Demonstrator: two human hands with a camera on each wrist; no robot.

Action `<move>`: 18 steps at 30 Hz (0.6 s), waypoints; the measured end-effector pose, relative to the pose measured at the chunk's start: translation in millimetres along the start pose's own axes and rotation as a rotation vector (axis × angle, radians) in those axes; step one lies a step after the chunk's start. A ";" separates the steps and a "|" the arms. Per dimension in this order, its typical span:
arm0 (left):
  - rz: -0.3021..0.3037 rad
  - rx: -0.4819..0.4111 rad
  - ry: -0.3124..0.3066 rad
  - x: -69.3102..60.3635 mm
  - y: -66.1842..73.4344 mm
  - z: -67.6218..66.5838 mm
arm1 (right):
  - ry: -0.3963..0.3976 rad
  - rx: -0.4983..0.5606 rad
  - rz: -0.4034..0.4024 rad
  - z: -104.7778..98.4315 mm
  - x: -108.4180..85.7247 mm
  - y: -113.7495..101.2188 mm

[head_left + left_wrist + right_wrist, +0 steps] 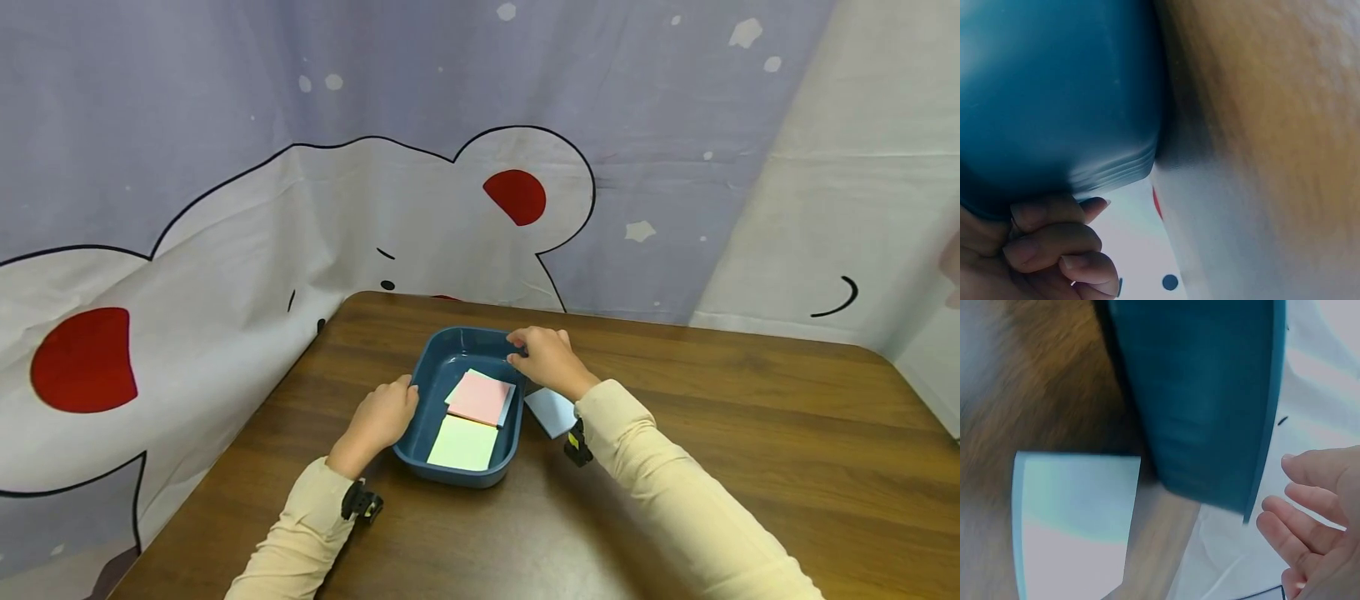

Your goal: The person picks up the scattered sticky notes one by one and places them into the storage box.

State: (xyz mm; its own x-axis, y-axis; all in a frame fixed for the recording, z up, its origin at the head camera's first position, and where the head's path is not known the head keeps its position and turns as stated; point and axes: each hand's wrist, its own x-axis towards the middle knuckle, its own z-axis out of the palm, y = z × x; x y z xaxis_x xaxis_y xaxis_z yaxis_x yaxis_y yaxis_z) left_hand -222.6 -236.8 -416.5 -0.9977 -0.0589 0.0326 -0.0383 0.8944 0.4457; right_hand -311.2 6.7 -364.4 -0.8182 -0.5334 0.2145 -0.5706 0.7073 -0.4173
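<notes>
A dark blue plastic bin [457,360] stands on the table, holding a pink sticky-note pad [480,397], a pale yellow-green pad [462,443] and partly covered notes under the pink one. My left hand [382,414] grips the bin's left rim, its fingers curled at the edge in the left wrist view. My right hand [551,360] hovers at the far right corner of the bin, fingers spread and slightly bent, holding nothing. In the right wrist view a gap separates its fingertips from the bin wall [1210,406]. A light blue pad [550,412] lies on the table, right of the bin and below the right wrist.
The brown wooden table [712,433] extends to the right and toward the front. Behind it hangs a curtain [420,192] with a cartoon print, close to the table's back and left edges. A small black device [577,444] is strapped to each wrist.
</notes>
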 end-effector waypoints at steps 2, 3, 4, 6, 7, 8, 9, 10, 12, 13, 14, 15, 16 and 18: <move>0.002 0.002 -0.001 0.3 -0.2 0.5 | 0.001 0.010 0.020 -4.4 -2.6 4.5; 0.004 0.003 -0.001 0.6 -0.4 0.8 | 0.001 0.020 0.027 -6.5 -4.2 7.0; 0.004 0.003 -0.001 0.8 -0.6 0.9 | 0.003 0.028 0.032 -8.4 -5.7 9.5; 0.003 0.003 -0.002 1.3 -1.1 1.2 | 0.009 0.047 0.039 -11.3 -8.9 15.9; 0.003 0.002 -0.003 1.5 -1.2 1.2 | 0.010 0.050 0.043 -12.6 -10.9 19.2; 0.004 0.003 -0.003 1.7 -1.4 1.3 | 0.009 0.056 0.049 -13.8 -12.9 22.3; 0.005 0.005 -0.003 1.7 -1.7 1.4 | 0.007 0.059 0.054 -14.6 -15.0 25.6; 0.006 0.006 -0.002 1.7 -1.9 1.5 | 0.005 0.054 0.060 -15.1 -17.1 29.0; 0.010 0.008 0.000 1.6 -2.2 1.5 | -0.004 0.041 0.072 -16.1 -21.3 35.0; 0.012 0.009 0.002 1.5 -2.3 1.4 | -0.012 0.035 0.085 -16.6 -23.5 37.5; 0.014 0.011 0.003 1.3 -2.3 1.4 | -0.022 0.029 0.101 -16.8 -25.3 39.8; 0.014 0.010 0.004 1.2 -2.3 1.5 | -0.030 0.016 0.113 -16.8 -26.9 42.5; 0.015 0.009 0.005 1.0 -2.3 1.5 | -0.038 0.004 0.125 -16.9 -28.5 44.8; 0.014 0.009 0.004 0.7 -2.2 1.7 | -0.055 -0.014 0.151 -16.9 -31.8 49.0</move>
State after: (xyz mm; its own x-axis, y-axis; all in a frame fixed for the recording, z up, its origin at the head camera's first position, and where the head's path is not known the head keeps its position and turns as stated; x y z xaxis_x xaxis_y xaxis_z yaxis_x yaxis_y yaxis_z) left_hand -223.3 -238.0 -419.0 -0.9979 -0.0485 0.0422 -0.0252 0.8992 0.4367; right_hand -314.3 66.1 -376.7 -0.8899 -0.4447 0.1018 -0.4426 0.7877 -0.4285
